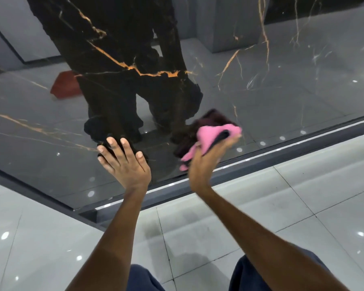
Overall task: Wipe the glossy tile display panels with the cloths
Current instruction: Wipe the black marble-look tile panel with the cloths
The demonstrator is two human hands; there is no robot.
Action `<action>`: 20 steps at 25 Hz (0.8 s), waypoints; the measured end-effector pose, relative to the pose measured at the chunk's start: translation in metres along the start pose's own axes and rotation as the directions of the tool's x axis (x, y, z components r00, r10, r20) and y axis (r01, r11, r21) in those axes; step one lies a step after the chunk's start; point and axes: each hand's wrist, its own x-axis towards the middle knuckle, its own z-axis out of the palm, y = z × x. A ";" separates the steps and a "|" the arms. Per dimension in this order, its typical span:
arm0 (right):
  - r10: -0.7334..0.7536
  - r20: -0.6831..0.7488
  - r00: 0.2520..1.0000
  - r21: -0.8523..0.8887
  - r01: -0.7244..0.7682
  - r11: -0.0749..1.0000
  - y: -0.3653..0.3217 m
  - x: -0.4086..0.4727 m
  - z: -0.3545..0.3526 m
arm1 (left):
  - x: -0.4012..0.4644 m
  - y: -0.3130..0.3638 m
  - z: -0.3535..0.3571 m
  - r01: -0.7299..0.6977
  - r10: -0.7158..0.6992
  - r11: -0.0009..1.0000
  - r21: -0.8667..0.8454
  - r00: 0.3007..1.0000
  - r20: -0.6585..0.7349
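Your left hand (125, 162) lies flat on the panel (282, 91), low down and just above its bottom frame (261, 160). Your right hand (208, 160) is to its right, apart from it, pressing the cloth (206, 139) against the same panel near the lower edge. The floor (261, 206) runs beneath the frame, with your knees (256, 276) nearest you, below both forearms.

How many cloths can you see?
1. A pink cloth is bunched in the right hand, against the dark glossy panel near its lower edge. The left hand holds none. Others may be hidden.
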 end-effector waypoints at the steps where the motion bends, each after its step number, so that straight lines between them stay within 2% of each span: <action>1: -0.140 0.135 0.981 -0.031 0.146 0.989 -0.007 -0.020 0.006 | -0.002 -0.001 0.000 -0.003 0.003 1.000 -0.003 1.000 -0.005; 2: -0.276 0.210 0.938 -0.082 0.298 0.951 -0.011 -0.022 0.005 | -0.004 -0.001 -0.001 -0.010 0.010 1.000 -0.008 1.000 -0.018; 3: -0.391 0.225 0.892 -0.134 0.426 0.895 -0.017 -0.001 -0.003 | -0.005 0.000 -0.001 -0.007 0.007 1.000 -0.014 1.000 -0.030; 4: -0.463 0.186 0.867 -0.157 0.491 0.857 -0.023 0.031 -0.014 | -0.004 0.000 0.000 0.012 -0.013 0.999 -0.031 0.999 -0.029; 5: -0.474 0.084 0.877 -0.160 0.481 0.862 -0.033 0.062 -0.026 | -0.003 -0.001 0.001 0.025 -0.026 0.998 -0.052 0.999 -0.028; 6: -0.424 -0.036 0.905 -0.143 0.415 0.898 -0.045 0.085 -0.032 | 0.000 0.001 0.002 0.016 -0.017 0.999 -0.047 1.000 -0.025; 7: -0.371 -0.092 0.924 -0.128 0.358 0.925 -0.050 0.094 -0.033 | 0.003 0.004 0.001 0.009 -0.009 1.000 -0.029 1.000 -0.011; 8: -0.377 -0.059 0.924 -0.158 0.364 0.918 -0.051 0.085 -0.030 | 0.005 0.007 -0.003 0.032 -0.032 0.999 -0.019 0.999 0.012; 9: -0.463 0.077 0.883 -0.231 0.467 0.853 -0.044 0.064 -0.025 | 0.005 0.014 -0.010 0.075 -0.073 0.996 -0.049 0.997 0.039; 10: -0.585 0.285 0.759 -0.284 0.650 0.705 -0.029 0.037 -0.021 | 0.006 0.025 -0.018 0.124 -0.116 0.984 -0.131 0.991 0.068; 11: -0.654 0.495 0.573 -0.262 0.816 0.516 -0.014 0.017 -0.022 | 0.011 0.039 -0.027 0.173 -0.157 0.959 -0.223 0.984 0.089; 12: -0.667 0.629 0.399 -0.235 0.916 0.326 -0.001 0.016 -0.028 | 0.025 0.055 -0.036 0.194 -0.172 0.934 -0.300 0.980 0.099; 13: -0.673 0.678 0.297 -0.225 0.955 0.194 -0.003 0.036 -0.036 | 0.050 0.070 -0.045 0.162 -0.147 0.918 -0.363 0.987 0.069; 14: -0.716 0.645 0.267 -0.238 0.961 0.143 -0.019 0.069 -0.044 | 0.082 0.082 -0.052 0.094 -0.096 0.911 -0.402 0.995 0.016; 16: -0.821 0.469 0.326 -0.321 0.929 0.186 -0.077 0.145 -0.061 | 0.150 0.097 -0.058 -0.027 -0.004 0.921 -0.389 0.997 -0.079; 18: -0.872 0.237 0.429 -0.374 0.868 0.325 -0.130 0.201 -0.075 | 0.189 0.101 -0.054 -0.077 0.049 0.972 -0.224 0.991 -0.128; 19: -0.861 0.161 0.482 -0.371 0.838 0.400 -0.141 0.203 -0.073 | 0.192 0.099 -0.049 -0.071 0.051 0.988 -0.135 0.988 -0.143; 20: -0.854 0.142 0.501 -0.363 0.829 0.426 -0.138 0.192 -0.064 | 0.189 0.096 -0.046 -0.063 0.053 0.996 -0.066 0.987 -0.153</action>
